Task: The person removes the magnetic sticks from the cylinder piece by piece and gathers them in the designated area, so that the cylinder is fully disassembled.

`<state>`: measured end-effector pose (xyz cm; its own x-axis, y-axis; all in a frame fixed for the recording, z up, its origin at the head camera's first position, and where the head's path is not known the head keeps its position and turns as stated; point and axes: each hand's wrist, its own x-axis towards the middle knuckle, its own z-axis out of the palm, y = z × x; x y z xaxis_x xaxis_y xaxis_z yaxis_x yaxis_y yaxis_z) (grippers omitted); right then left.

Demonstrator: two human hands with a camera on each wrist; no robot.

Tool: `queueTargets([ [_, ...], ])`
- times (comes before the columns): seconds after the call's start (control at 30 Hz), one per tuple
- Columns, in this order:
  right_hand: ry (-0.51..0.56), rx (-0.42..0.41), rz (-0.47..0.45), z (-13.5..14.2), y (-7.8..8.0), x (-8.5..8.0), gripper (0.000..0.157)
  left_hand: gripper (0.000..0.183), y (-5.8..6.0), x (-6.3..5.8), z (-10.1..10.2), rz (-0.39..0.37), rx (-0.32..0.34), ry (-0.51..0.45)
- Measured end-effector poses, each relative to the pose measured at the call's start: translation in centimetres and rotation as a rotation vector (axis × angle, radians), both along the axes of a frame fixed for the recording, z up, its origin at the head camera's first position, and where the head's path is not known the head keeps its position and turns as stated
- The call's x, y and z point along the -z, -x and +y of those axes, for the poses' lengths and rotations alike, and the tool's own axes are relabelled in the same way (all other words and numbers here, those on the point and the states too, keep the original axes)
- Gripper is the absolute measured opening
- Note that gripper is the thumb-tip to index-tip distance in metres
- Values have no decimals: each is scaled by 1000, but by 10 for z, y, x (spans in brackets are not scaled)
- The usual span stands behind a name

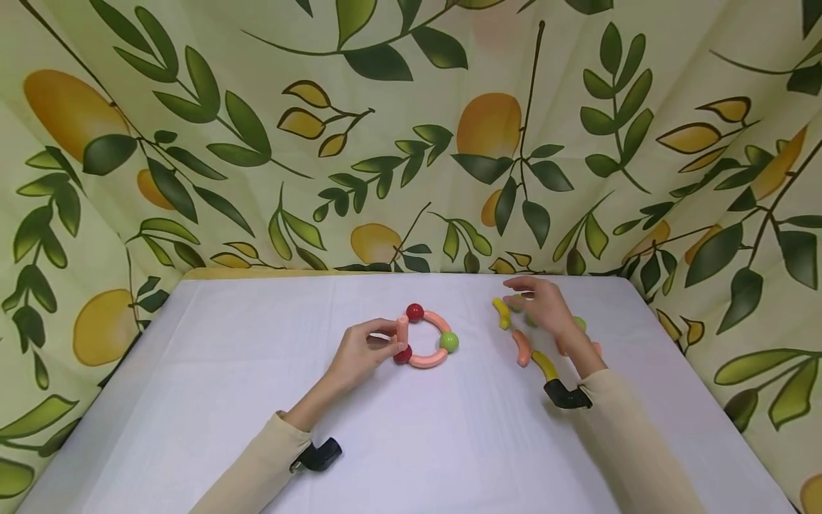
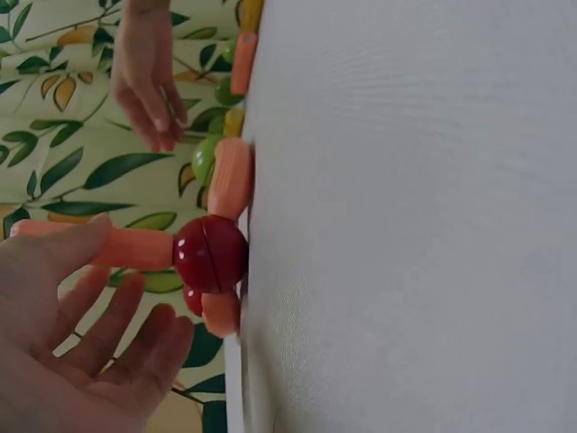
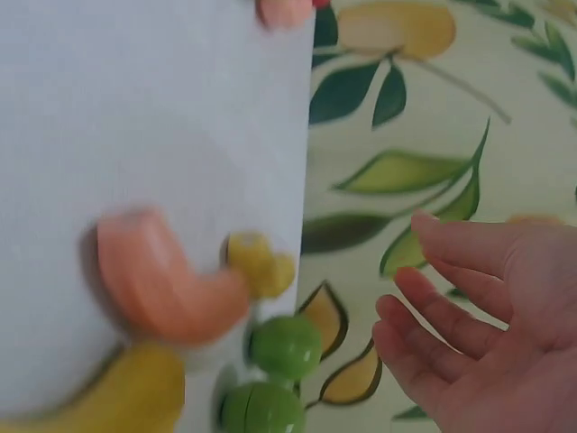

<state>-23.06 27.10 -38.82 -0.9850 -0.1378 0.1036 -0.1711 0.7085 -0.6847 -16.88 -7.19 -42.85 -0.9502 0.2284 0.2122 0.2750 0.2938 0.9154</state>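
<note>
On the white table lies a ring of curved pink pieces (image 1: 429, 360) joined by a green ball (image 1: 449, 342) and two red balls, one at the back (image 1: 415, 312) and one at the near left (image 1: 403, 355). My left hand (image 1: 359, 353) pinches a pink rod (image 1: 402, 328) that stands upright in the near-left red ball (image 2: 212, 254). Over the loose pieces at the right hovers my right hand (image 1: 546, 307), fingers loosely bent with nothing held. Below it lie a curved pink piece (image 3: 162, 284) and green balls (image 3: 287, 345).
Loose yellow curved pieces lie by the right hand, one farther back (image 1: 501, 314) and one nearer (image 1: 544, 365). More green and pink pieces are partly hidden behind the right forearm. A leaf-and-fruit patterned curtain (image 1: 411, 143) hangs around the table's back and sides.
</note>
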Motion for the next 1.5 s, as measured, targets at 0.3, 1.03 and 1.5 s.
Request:
queueTargets([
  [0.3,-9,-131,71,-38,-20,6,33,58,4,1,-9,111,80,327],
  [1.03,-78,-348,-15,-78,-35,32,35,59,1,-1,-5,128,273,784],
  [1.5,-30,-303,-32,-78,-13,41,31,54,-22,-2,6,232,292,861],
])
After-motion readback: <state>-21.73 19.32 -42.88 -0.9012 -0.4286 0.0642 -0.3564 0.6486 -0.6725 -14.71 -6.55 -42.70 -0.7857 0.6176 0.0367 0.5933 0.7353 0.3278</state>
